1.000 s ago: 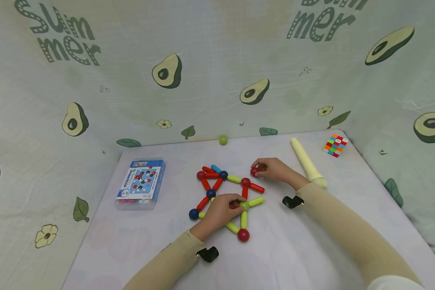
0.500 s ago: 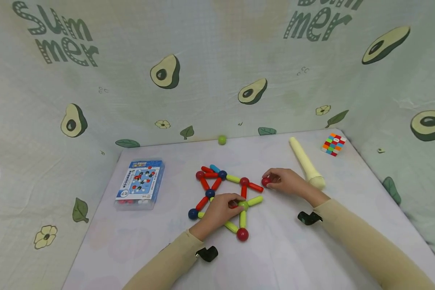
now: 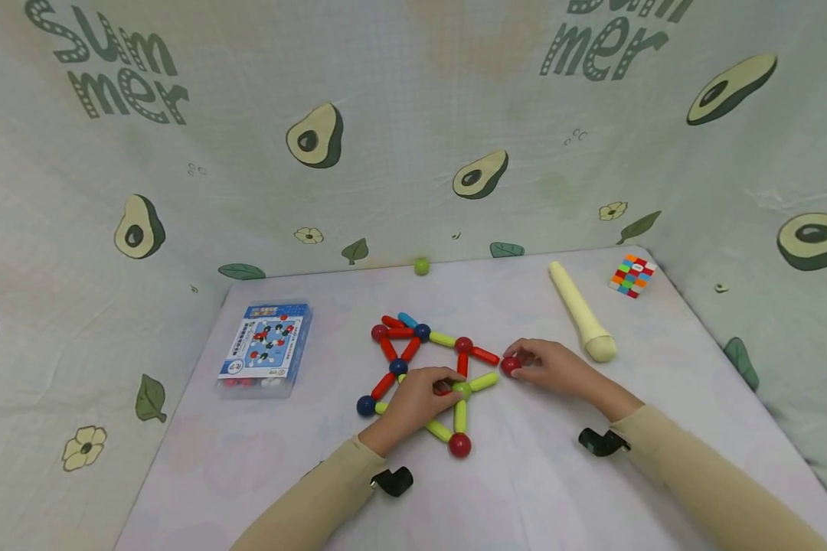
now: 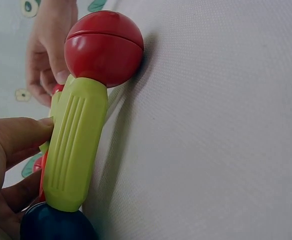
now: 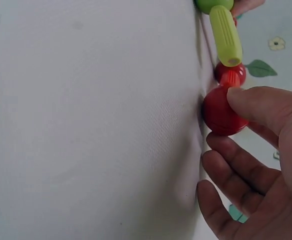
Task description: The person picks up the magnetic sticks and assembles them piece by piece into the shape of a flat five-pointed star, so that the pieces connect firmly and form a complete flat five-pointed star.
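Observation:
A flat structure of magnetic rods and balls lies mid-table, with red, blue and lime parts. Over its near middle is my left hand (image 3: 416,402), thumb and fingers gripping it beside the lime ball (image 3: 462,390). Beneath that hand some rods are hidden. My right hand (image 3: 557,369) pinches a loose red ball (image 3: 511,366) between thumb and index finger, the other fingers curving below it. That ball sits at the end of a red rod (image 3: 485,355); whether they touch I cannot tell. A lime rod (image 5: 226,36) points out nearby. Another red ball (image 4: 104,48) tops a lime rod (image 4: 76,145).
At the left lies a clear plastic case (image 3: 265,348) with a blue printed card. A lime ball (image 3: 422,266) sits by the back edge. On the right are a pale yellow club-shaped object (image 3: 582,310) and a colourful puzzle cube (image 3: 632,276). Printed cloth hangs behind.
My right hand has brought the red ball rightward and toward me, from beyond the structure to the free end of the red rod. The left hand has kept its place on the structure.

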`<state>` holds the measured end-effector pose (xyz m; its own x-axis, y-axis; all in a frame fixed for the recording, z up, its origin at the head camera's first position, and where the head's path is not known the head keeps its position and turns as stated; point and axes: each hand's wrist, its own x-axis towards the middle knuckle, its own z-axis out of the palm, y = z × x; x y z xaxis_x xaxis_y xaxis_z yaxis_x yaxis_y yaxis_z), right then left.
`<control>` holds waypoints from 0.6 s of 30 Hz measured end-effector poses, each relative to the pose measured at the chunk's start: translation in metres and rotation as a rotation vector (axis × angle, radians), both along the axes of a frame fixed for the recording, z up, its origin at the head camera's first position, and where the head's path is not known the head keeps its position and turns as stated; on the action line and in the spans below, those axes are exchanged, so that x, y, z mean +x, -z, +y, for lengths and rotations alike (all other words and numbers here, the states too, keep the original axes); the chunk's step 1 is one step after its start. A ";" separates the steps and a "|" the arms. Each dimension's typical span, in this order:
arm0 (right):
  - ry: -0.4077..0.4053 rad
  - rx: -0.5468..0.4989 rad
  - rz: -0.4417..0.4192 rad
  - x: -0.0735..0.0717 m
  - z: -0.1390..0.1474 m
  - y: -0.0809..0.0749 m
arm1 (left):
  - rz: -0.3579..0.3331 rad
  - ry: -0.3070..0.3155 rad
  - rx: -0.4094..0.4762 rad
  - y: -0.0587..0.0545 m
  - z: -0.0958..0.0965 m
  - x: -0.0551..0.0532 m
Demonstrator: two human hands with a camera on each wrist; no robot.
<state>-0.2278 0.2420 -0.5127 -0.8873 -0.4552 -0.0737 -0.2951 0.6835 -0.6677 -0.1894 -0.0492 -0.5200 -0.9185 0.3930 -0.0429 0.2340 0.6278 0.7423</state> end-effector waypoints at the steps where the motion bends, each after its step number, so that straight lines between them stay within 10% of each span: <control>1: -0.004 -0.001 0.008 0.001 -0.001 0.001 | 0.002 0.000 -0.002 0.000 0.000 0.000; 18: 0.053 0.056 0.029 0.007 -0.020 0.005 | -0.004 -0.005 -0.023 0.001 0.000 -0.001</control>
<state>-0.2205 0.2224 -0.5179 -0.9124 -0.4030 -0.0719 -0.2757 0.7348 -0.6197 -0.1903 -0.0490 -0.5210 -0.9203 0.3874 -0.0551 0.2283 0.6458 0.7286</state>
